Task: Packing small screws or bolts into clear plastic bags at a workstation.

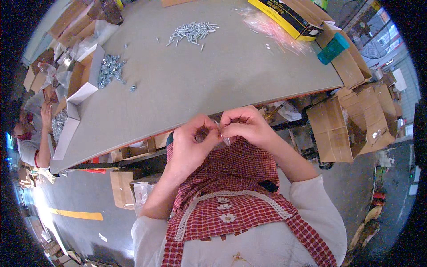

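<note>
My left hand (194, 141) and my right hand (249, 126) meet just off the near edge of the table, in front of my checked apron. Both are closed, thumbs against fingers. Between the fingertips pokes a small piece of clear plastic (226, 140), which looks like a little bag; its contents, if any, cannot be made out. Out on the grey table (187, 84) lies a loose pile of silver screws (194, 32). To its left is a heap of small shiny metal fittings (110, 71). Thin, pinkish clear plastic bags (280, 31) are spread at the far right.
A yellow and black box (289, 18) and a teal jar (333, 48) stand at the table's right edge. White cartons (84, 75) line the left, where another person's hand (46, 115) reaches in. An open cardboard box (331, 129) is below right.
</note>
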Motion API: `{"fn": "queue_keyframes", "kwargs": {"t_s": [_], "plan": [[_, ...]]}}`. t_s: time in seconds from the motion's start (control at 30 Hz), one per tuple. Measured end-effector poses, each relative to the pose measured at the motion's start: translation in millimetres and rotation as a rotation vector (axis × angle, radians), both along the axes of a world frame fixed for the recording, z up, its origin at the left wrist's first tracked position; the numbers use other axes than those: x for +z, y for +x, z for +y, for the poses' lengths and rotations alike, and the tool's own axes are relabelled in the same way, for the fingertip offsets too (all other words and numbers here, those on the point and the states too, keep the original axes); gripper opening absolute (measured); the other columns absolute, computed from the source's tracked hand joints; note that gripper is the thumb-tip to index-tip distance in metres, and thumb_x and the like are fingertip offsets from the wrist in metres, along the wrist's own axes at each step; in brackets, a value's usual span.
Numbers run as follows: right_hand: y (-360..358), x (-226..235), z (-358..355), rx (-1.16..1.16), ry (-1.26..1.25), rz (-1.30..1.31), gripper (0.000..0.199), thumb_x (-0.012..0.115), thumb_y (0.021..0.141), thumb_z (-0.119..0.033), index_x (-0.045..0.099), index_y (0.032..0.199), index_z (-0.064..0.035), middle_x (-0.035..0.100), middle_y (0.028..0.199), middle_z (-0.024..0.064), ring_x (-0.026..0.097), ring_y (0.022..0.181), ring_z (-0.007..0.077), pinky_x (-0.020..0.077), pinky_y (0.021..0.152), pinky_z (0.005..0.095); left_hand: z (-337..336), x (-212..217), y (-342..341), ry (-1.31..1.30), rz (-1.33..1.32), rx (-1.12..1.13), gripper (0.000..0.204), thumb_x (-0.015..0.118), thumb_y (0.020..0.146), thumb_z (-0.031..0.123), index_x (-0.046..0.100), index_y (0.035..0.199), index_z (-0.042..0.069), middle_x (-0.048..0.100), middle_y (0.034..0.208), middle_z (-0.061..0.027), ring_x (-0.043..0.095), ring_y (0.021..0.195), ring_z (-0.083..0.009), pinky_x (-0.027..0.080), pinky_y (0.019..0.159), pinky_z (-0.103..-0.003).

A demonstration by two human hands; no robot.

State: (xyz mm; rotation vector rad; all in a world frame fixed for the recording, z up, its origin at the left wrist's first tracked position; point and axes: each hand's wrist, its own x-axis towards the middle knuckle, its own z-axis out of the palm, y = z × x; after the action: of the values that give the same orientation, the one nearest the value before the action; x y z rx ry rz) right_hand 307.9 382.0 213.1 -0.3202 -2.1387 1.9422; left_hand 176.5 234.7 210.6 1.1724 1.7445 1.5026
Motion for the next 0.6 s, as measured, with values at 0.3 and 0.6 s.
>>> {"fn": "queue_keyframes", "kwargs": {"t_s": [0.3, 0.6], "plan": [[-2, -3, -12, -0.108, -0.054, 0.052, 0.009, 0.065, 0.083, -0.012, 0.063, 0.079, -0.0043, 0.064, 0.066, 0.0005, 0.06, 0.061, 0.007, 0.0478, 0.056, 0.0246, -2, 7, -5, -0.033, -0.319, -0.089, 0.007, 0.059, 0.092, 0.006, 0.062, 0.091, 0.0, 0.068, 0.077, -0.004, 0.063, 0.072, -0.0078, 0.05, 0.063, -0.023], [-1, 7, -24, -0.173, 0.322, 0.089, 0.012, 0.07, 0.079, -0.015, 0.064, 0.084, -0.0064, 0.067, 0.071, 0.0048, 0.065, 0.062, 0.0166, 0.0506, 0.056, 0.031, -4, 0, 1, 0.078, 0.099, 0.058, 0.007, 0.066, 0.084, 0.008, 0.063, 0.082, 0.002, 0.064, 0.071, -0.0059, 0.062, 0.063, -0.011, 0.048, 0.055, -0.026]]}}
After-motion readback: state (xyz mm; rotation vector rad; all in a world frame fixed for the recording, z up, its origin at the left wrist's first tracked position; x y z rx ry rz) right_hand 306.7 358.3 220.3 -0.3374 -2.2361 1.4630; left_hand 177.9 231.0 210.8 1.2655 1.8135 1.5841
